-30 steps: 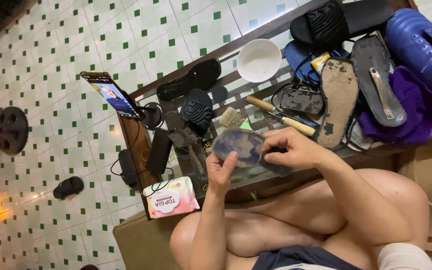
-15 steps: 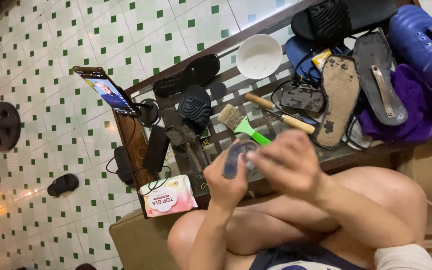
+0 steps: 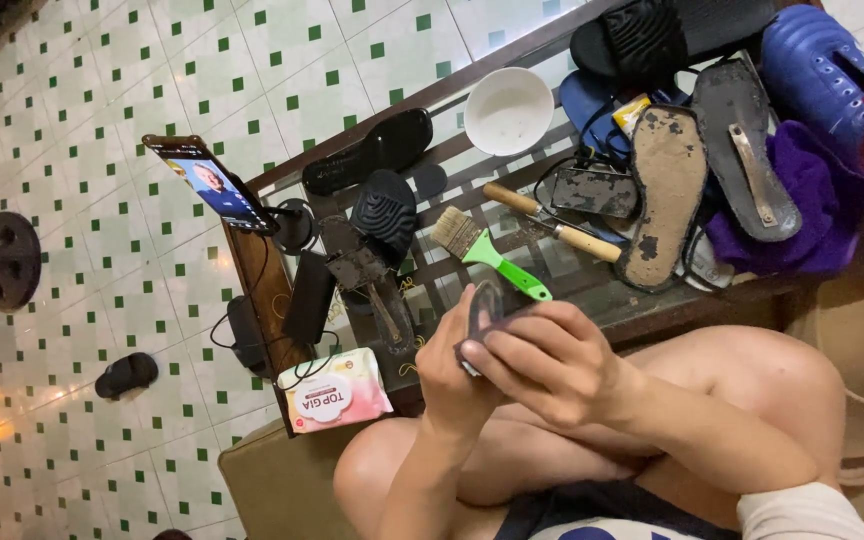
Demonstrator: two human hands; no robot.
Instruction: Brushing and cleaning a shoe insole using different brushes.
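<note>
Both hands now tilt the dark flat sole piece point(image 3: 485, 312) edge-up — left hand point(image 3: 452, 365) supports, right hand point(image 3: 542, 365) pinches it, near the green-handled brush point(image 3: 492, 252) on the counter point(image 3: 262, 275).

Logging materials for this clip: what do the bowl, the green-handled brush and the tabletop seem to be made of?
Bowl: white and smooth with a soft sheen, probably plastic or glazed ceramic; the look leaves it open.
Brush: glossy bright green handle, likely plastic, with pale bristles.
Tabletop: clear glass by its reflections, over dark wooden slats that show through.
</note>
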